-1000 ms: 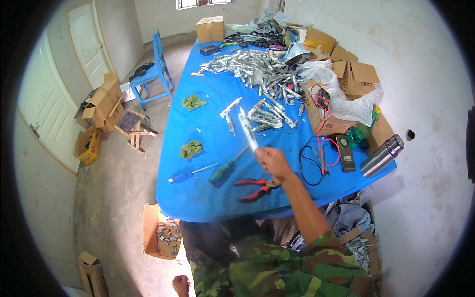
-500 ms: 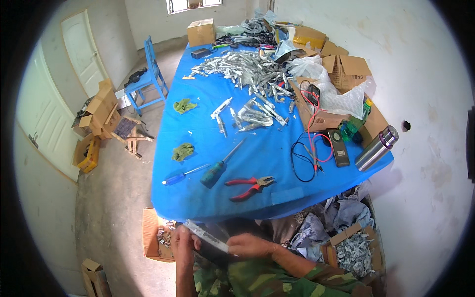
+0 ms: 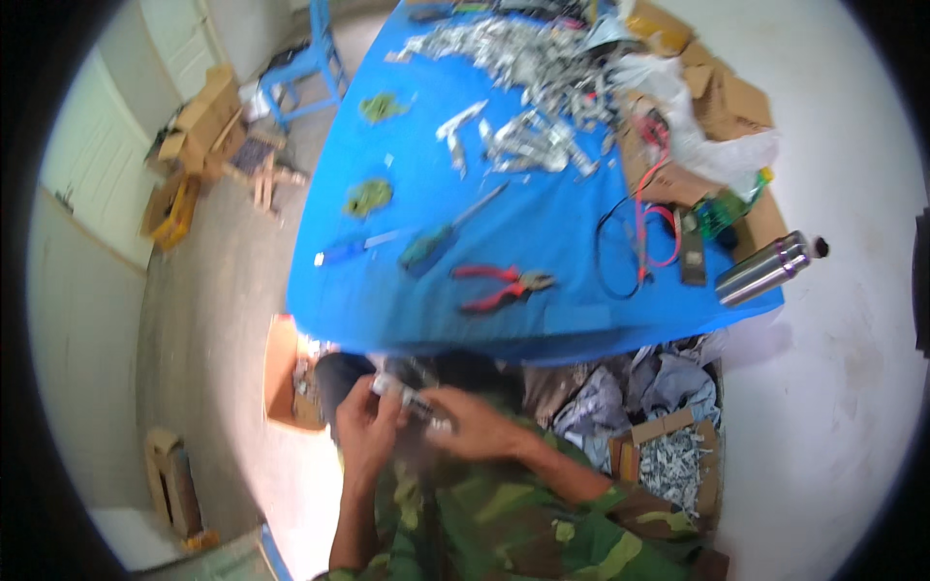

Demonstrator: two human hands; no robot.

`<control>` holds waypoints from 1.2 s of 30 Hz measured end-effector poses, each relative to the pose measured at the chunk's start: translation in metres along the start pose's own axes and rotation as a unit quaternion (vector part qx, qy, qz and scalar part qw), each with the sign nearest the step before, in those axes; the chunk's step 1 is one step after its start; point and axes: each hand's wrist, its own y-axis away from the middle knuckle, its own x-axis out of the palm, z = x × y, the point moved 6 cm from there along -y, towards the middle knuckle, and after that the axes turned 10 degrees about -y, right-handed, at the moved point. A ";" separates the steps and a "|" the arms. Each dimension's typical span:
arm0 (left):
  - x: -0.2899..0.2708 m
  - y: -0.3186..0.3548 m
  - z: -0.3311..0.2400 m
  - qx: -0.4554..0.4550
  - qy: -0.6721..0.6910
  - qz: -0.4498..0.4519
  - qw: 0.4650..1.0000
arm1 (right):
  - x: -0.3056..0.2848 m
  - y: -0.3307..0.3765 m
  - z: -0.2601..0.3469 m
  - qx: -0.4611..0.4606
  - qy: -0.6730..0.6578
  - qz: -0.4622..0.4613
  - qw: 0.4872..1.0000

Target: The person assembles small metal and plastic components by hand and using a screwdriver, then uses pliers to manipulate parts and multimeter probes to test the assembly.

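Over my lap, just below the table's near edge, I hold a short silvery-white stick [image 3: 389, 386], blurred by motion. My left hand [image 3: 363, 431] is closed on its upper left end. The fingers of my right hand [image 3: 467, 423] close on its lower right end. It resembles the silvery-white sticks [image 3: 528, 140] lying loose on the blue-covered table. Nearest to my hands on the table are red-handled pliers [image 3: 528, 282], a green-handled screwdriver [image 3: 422, 253] and a blue-handled screwdriver [image 3: 341, 256].
A large heap of similar sticks [image 3: 523, 58] covers the table's far part. Right are a multimeter [image 3: 692, 250] with leads, a steel flask [image 3: 765, 269] and cardboard boxes [image 3: 727, 97]. A carton of scraps [image 3: 668, 470] stands below right, an orange-brown box [image 3: 281, 373] below left.
My view has tipped down, so the table sits higher in the picture. Both hands stay on the stick, which now shows shorter and more covered by my fingers.
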 end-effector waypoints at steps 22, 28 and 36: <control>-0.027 0.004 0.044 -0.106 0.113 0.047 0.987 | 0.059 0.001 -0.009 0.218 -0.362 0.049 0.905; -0.036 0.000 0.028 0.001 0.096 0.018 0.995 | 0.060 0.005 -0.008 0.328 -0.491 0.092 0.802; -0.038 0.000 0.042 -0.076 0.088 0.081 0.990 | 0.060 0.006 -0.012 0.311 -0.478 0.138 0.810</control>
